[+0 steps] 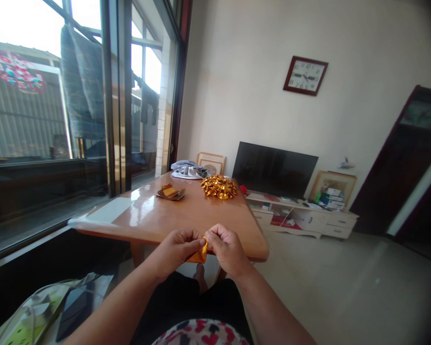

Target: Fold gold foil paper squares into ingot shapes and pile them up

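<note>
A small piece of gold foil paper (200,255), partly folded, is pinched between my two hands just past the near edge of the table. My left hand (177,249) grips its left side with thumb and fingers. On the right, the fingertips of my right hand (225,245) close on its upper corner. Farther back on the wooden table (187,215) lies a pile of shiny folded gold foil pieces (219,187). To the left of that pile rests a stack of flat gold and brown paper sheets (170,192).
Folded cloth (188,170) and picture frames (211,163) are at the table's far end. A television (275,167) stands on a low white cabinet (312,223) beyond. Left are a window (46,120) and, lower down, a surface with cables and a dark flat object (77,306).
</note>
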Demonstrator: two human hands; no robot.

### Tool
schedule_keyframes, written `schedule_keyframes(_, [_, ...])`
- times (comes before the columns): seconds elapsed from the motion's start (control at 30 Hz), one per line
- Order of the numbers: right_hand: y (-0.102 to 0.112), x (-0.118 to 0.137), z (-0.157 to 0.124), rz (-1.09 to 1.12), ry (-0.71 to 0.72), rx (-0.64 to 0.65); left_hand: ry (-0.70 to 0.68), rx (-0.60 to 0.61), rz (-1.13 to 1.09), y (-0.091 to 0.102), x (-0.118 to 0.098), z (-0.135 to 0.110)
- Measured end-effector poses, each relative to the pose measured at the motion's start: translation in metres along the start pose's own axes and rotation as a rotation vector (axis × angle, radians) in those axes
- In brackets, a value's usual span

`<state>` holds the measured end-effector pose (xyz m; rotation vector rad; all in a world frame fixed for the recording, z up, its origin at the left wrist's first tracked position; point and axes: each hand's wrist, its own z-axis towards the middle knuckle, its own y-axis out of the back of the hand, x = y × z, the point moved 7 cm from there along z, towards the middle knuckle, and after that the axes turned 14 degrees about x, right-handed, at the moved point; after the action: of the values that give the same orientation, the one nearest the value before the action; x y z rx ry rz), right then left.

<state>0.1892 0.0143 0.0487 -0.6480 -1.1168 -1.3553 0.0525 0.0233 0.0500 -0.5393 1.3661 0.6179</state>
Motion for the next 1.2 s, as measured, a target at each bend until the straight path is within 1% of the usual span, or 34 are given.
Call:
schedule_keyframes(0.1, [0.001,-0.006,0.000,-0.016,0.010,-0.060,0.011,0.041,-0.028,-0.001,0.006,0.003])
schedule_keyframes(0.17, [0.000,-0.008,0.000,0.013,0.007,-0.063,0.017,0.046,-0.034,0.001,0.010,0.004])
schedule_keyframes(0.3, [-0.006,-0.010,0.002,0.081,-0.059,0.050,0.033,-0.002,0.015,0.008,0.014,0.003])
schedule_keyframes(0.37, [-0.004,-0.012,0.003,0.090,-0.098,0.074,0.029,-0.025,0.049,0.012,0.013,0.002])
schedule_keyframes(0.4, [-0.001,-0.013,0.002,0.097,-0.109,0.055,0.023,-0.037,0.069,0.014,0.012,0.001])
schedule_keyframes(0.47, [0.007,-0.016,0.002,0.125,-0.112,-0.021,0.003,-0.073,0.126,0.018,0.010,0.000])
schedule_keyframes(0.53, [0.013,-0.018,0.001,0.157,-0.100,-0.090,-0.028,-0.127,0.224,0.023,0.007,0.000])
schedule_keyframes(0.6, [0.014,-0.019,0.001,0.182,-0.092,-0.110,-0.086,-0.185,0.366,0.028,0.000,-0.001])
schedule_keyframes(0.7, [0.009,-0.019,0.001,0.182,-0.110,-0.086,-0.159,-0.267,0.677,0.028,-0.011,-0.003])
schedule_keyframes(0.8, [0.002,-0.018,0.002,0.141,-0.124,-0.044,-0.181,-0.342,1.003,0.024,-0.021,-0.007])
schedule_keyframes(0.9, [-0.003,-0.015,0.003,0.087,-0.111,0.007,-0.224,-0.362,1.215,0.016,-0.028,-0.011])
schedule_keyframes(0.97, [-0.003,-0.012,0.003,0.016,-0.096,0.022,-0.261,-0.369,1.314,0.010,-0.033,-0.013])
schedule_keyframes(1.03, [-0.003,-0.004,0.002,-0.100,-0.060,0.018,-0.291,-0.378,1.396,0.005,-0.037,-0.016])
schedule_keyframes(1.2, [-0.003,0.026,-0.003,-0.472,0.173,-0.028,-0.352,-0.413,1.518,-0.004,-0.045,-0.020])
